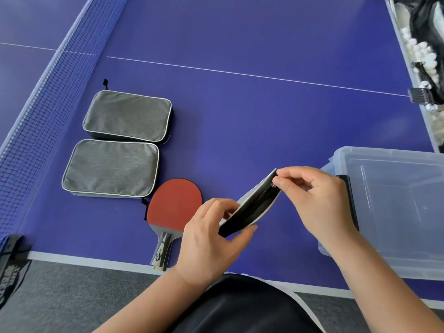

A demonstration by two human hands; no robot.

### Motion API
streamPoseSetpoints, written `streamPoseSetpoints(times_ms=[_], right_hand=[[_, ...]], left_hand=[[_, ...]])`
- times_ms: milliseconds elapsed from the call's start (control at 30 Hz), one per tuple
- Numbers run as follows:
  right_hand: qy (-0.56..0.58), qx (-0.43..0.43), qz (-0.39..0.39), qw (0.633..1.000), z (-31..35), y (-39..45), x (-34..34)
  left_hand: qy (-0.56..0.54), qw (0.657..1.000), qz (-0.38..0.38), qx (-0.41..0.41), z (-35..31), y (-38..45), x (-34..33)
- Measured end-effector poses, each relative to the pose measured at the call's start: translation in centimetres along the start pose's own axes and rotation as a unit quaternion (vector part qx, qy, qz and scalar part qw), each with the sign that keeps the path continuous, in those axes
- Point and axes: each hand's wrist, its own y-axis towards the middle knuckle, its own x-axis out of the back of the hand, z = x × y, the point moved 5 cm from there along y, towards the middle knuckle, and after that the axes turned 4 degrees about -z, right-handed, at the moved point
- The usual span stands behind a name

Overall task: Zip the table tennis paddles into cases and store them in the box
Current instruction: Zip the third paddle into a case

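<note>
I hold a grey paddle case edge-on above the table, its black zipper side facing up. My left hand grips its lower end. My right hand pinches the zipper pull at the upper end. A red paddle lies flat on the blue table just left of my left hand, handle toward the table edge. Two more grey cases lie side by side to the left, near the net. The clear plastic box stands at the right, beside my right hand.
The net runs along the left side. A bin of white balls sits at the far right. The table's white front edge is close to my body, grey floor below it.
</note>
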Motion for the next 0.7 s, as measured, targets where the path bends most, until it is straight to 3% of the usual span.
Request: streamPoseSetpoints(times_ms=[200, 567, 700], right_hand=[[-0.007, 0.06, -0.02, 0.998, 1.6, -0.1, 0.1], [-0.084, -0.019, -0.036, 0.996, -3.9, 3.8, -0.1], [-0.111, 0.031, -0.033, 0.993, -4.2, 4.0, -0.9]], left_hand=[[-0.015, 1.0, -0.009, -0.012, -1.7, 2.3, -0.5], [-0.03, 0.999, -0.014, 0.003, -0.2, 0.9, 0.0], [-0.024, 1.0, -0.01, 0.006, 0.0, 0.8, 0.3]])
